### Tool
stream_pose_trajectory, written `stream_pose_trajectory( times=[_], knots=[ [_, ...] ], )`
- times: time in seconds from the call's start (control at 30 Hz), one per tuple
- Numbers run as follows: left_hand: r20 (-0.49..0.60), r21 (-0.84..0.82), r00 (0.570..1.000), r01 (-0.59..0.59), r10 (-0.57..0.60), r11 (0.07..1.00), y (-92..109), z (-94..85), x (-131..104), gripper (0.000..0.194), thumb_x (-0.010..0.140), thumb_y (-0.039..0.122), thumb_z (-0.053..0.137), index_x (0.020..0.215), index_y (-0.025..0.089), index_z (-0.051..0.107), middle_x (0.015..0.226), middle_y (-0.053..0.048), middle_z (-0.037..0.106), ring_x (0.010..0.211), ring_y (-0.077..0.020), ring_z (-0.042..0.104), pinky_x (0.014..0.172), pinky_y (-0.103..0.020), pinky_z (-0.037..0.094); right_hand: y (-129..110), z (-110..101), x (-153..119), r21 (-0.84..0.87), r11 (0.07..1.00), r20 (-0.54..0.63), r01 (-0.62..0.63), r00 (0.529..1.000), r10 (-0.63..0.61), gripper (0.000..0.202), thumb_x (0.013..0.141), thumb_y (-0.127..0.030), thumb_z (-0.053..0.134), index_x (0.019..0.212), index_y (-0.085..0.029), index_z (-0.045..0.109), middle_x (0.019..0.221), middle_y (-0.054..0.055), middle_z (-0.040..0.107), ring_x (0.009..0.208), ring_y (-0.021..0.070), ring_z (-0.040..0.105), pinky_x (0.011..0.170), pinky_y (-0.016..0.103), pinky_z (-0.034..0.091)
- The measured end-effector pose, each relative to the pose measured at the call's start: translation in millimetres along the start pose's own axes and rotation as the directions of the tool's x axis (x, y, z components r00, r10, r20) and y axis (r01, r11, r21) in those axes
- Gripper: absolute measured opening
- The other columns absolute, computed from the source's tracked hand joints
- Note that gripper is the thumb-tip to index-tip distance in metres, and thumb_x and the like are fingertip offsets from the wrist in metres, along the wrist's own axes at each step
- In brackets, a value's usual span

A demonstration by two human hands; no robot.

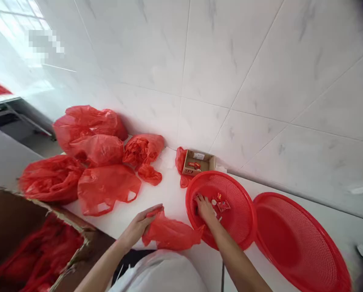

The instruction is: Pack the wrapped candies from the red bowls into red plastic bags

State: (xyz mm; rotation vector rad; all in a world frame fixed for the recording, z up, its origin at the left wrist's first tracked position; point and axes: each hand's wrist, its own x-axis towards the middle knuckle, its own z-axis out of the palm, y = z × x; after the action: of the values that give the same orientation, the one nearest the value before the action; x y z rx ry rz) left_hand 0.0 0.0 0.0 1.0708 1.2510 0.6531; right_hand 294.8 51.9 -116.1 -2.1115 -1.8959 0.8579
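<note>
A thin red plastic bag [175, 234] hangs from my left hand [139, 228], whose fingers are closed on its upper left edge at the table's front. My right hand [204, 207] reaches down inside a round red mesh basket [234, 194]; its fingertips are bent toward the basket's left side, and what they hold, if anything, is hidden. Just right of those fingers lie a few small wrapped packets [223, 205] on the basket's bottom.
Another red basket [309, 235] stands at the right. Behind them is a small cardboard box [210, 163] with red packets. Several red bags [108, 186] cover the table's left part. A large carton [87, 239] of red bags sits at the lower left. A tiled wall rises behind.
</note>
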Motion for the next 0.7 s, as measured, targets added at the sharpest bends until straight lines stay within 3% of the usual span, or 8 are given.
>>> stream_pose_trajectory(
  times=[0.17,0.3,0.37,0.43,0.5,0.53,0.6,0.7],
  knots=[
    [-0.133,-0.007,0.99,-0.041,0.04,0.999,16.4,7.0,-1.3,0.066,0.076,0.049,0.063,0.133,0.015,0.058,0.096,-0.009,0.071,0.047,-0.0058,0.027,0.047,-0.024,0.022,7.0,-10.9,-0.7,0.144,0.985,-0.016,-0.096,0.995,0.099,0.033,0.09,-0.013,0.044,0.116,-0.012,0.064,0.128,0.022,0.058,0.121,0.0301,0.051,0.101,0.043,0.035],
    [-0.126,-0.015,0.991,-0.053,0.051,0.998,24.0,17.8,-3.0,0.061,0.079,0.051,0.062,0.131,0.019,0.059,0.115,-0.011,0.068,0.048,-0.0057,0.027,0.048,-0.024,0.024,-10.5,-27.5,-19.8,0.443,0.89,-0.035,-0.105,0.99,0.134,0.039,0.096,-0.04,0.04,0.121,-0.018,0.061,0.117,0.014,0.067,0.106,0.0246,0.063,0.085,0.036,0.05],
    [-0.099,-0.024,0.994,-0.045,0.042,0.999,27.1,26.1,-4.5,0.059,0.08,0.05,0.061,0.13,0.021,0.06,0.113,-0.011,0.069,0.049,-0.0064,0.027,0.048,-0.024,0.025,-29.5,-39.7,-36.0,0.719,0.691,-0.004,-0.07,0.995,0.105,0.047,0.096,-0.051,0.036,0.125,-0.021,0.058,0.117,0.01,0.068,0.101,0.0224,0.066,0.079,0.034,0.054],
    [-0.07,-0.039,0.997,-0.042,0.039,0.998,30.8,34.8,-5.8,0.057,0.079,0.05,0.062,0.129,0.021,0.061,0.104,-0.01,0.071,0.049,-0.0068,0.026,0.048,-0.024,0.026,-51.3,-54.3,-53.9,0.976,0.206,0.072,-0.073,0.997,0.011,0.049,0.092,-0.056,0.044,0.125,-0.022,0.057,0.119,0.01,0.067,0.099,0.0228,0.068,0.076,0.034,0.055],
    [-0.056,-0.058,0.997,-0.05,0.047,0.997,35.0,41.7,-6.6,0.058,0.079,0.05,0.062,0.128,0.019,0.062,0.083,-0.006,0.07,0.049,-0.0075,0.025,0.048,-0.024,0.027,-70.8,-68.9,-70.6,0.974,-0.187,0.113,-0.13,0.989,-0.1,0.048,0.09,-0.055,0.05,0.125,-0.023,0.057,0.121,0.009,0.066,0.096,0.0223,0.068,0.074,0.033,0.056],
    [-0.05,-0.065,0.997,-0.056,0.053,0.996,37.1,44.0,-6.9,0.059,0.079,0.05,0.062,0.129,0.018,0.061,0.07,-0.003,0.066,0.049,-0.0082,0.025,0.048,-0.024,0.027,-78.7,-74.9,-77.8,0.947,-0.28,0.122,-0.156,0.983,-0.136,0.048,0.09,-0.055,0.051,0.125,-0.023,0.057,0.121,0.008,0.066,0.095,0.0215,0.069,0.074,0.032,0.055],
    [-0.046,-0.079,0.996,-0.076,0.073,0.994,40.7,46.2,-7.4,0.06,0.082,0.049,0.059,0.131,0.016,0.059,0.051,0.004,0.049,0.05,-0.0096,0.025,0.049,-0.024,0.026,-90.0,-81.4,-89.2,0.921,-0.346,0.127,-0.179,0.978,-0.166,0.046,0.091,-0.054,0.049,0.123,-0.022,0.058,0.119,0.009,0.066,0.094,0.0201,0.069,0.075,0.031,0.055],
    [-0.041,-0.111,0.994,-0.103,0.099,0.989,43.9,46.1,-9.3,0.058,0.086,0.048,0.054,0.135,0.016,0.055,0.048,0.008,0.032,0.051,-0.0104,0.024,0.049,-0.024,0.025,-100.5,-72.3,-98.4,0.954,-0.253,0.112,-0.162,0.973,-0.202,0.037,0.091,-0.048,0.052,0.113,-0.02,0.062,0.11,0.008,0.069,0.086,0.0176,0.068,0.078,0.031,0.052]
  ],
)
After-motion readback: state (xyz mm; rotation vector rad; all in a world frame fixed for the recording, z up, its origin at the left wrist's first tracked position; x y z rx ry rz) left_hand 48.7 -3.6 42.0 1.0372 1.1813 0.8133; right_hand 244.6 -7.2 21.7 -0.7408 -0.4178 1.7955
